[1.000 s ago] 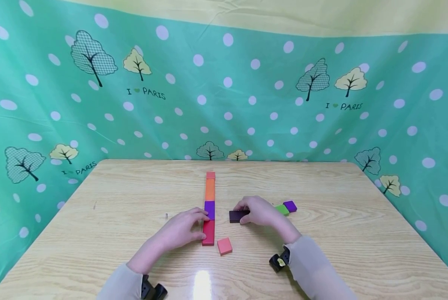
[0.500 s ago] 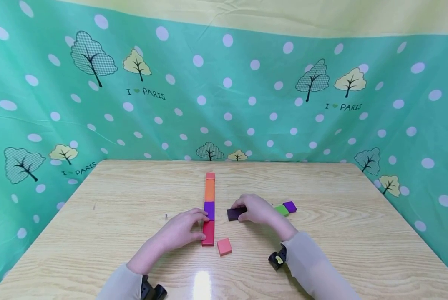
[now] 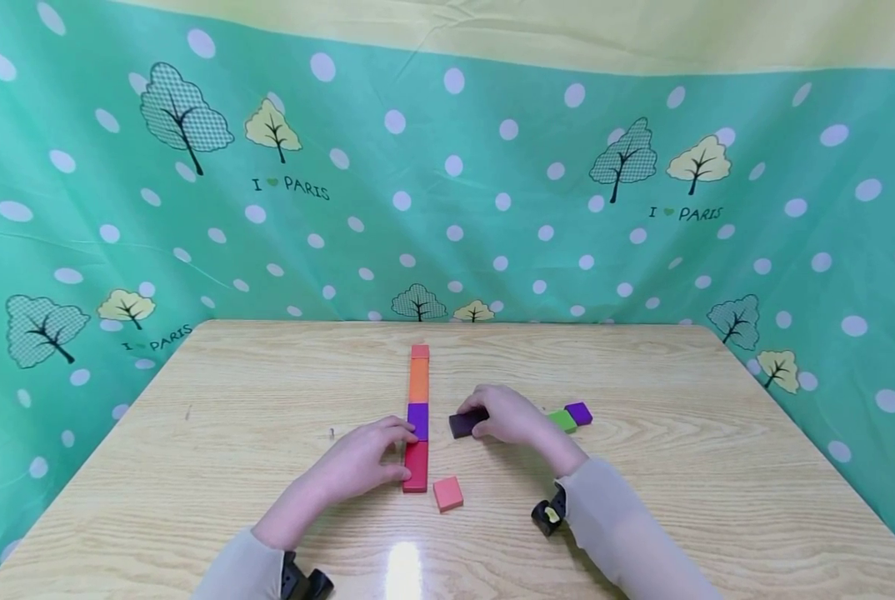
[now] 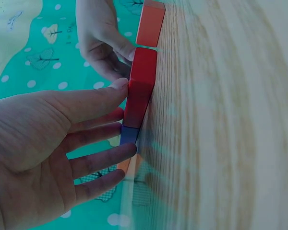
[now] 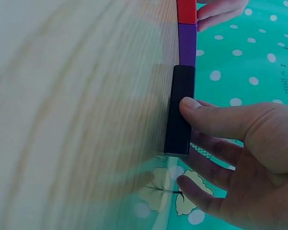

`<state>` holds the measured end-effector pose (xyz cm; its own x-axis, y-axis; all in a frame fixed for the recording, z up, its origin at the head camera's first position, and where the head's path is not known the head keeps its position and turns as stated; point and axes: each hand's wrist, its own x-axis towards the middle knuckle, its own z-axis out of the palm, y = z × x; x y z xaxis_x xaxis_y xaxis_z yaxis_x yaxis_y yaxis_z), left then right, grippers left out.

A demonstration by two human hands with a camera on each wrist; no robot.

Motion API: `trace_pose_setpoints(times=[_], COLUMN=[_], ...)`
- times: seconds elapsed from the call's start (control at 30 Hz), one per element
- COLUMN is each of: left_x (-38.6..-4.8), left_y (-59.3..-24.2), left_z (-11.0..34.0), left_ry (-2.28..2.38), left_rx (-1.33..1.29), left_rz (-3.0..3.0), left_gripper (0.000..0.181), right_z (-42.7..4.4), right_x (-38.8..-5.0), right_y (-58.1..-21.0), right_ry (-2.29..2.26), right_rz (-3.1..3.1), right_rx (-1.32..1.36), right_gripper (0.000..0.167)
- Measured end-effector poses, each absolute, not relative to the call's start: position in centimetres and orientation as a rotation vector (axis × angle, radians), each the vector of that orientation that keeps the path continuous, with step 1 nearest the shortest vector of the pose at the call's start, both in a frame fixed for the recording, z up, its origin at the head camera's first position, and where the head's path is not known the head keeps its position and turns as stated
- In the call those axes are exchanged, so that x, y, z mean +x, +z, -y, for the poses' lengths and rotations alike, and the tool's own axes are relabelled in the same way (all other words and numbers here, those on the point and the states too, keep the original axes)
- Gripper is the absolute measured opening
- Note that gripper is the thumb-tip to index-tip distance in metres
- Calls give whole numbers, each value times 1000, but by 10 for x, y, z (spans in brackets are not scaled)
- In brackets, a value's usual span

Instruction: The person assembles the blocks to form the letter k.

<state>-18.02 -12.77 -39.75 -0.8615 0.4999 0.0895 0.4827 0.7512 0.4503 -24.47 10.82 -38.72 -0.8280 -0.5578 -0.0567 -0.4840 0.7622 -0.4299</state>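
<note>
A column of blocks runs away from me: red [image 3: 416, 467], purple [image 3: 417, 421], orange [image 3: 419, 381] and a small coral block [image 3: 420, 352] at the far end. My left hand [image 3: 365, 458] rests against the left side of the red and purple blocks, thumb on the red one [image 4: 142, 72] in the left wrist view, its fingers fairly straight. Right of the column, my right hand [image 3: 511, 415] pinches a black block [image 3: 464, 423], which is slightly tilted across the table. The right wrist view shows the thumb on the black block's face [image 5: 180, 120].
A loose coral block [image 3: 448, 493] lies near the column's front end, to its right. Behind the right wrist are a green block [image 3: 563, 420] and a purple block [image 3: 578, 413]. A patterned curtain [image 3: 447, 183] hangs behind the table [image 3: 267, 367].
My right hand has moved a little left and away from me with the black block, whose angle has turned slightly. The left hand and the column have stayed put.
</note>
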Motion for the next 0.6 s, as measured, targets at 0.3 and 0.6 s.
trace_pose_setpoints(times=[0.3, 0.6], left_x=[-181, -181], left_y=[-398, -398], left_z=[127, 126], left_ry=[727, 722], left_rx=[808, 794], left_rz=[-2905, -2900], left_gripper=[39, 39], right_z=[-106, -101], right_x=[-248, -251], right_y=[-388, -387], right_ry=[-624, -558], right_rz=[-2767, -2791], right_rx=[-810, -817], right_gripper=[31, 32])
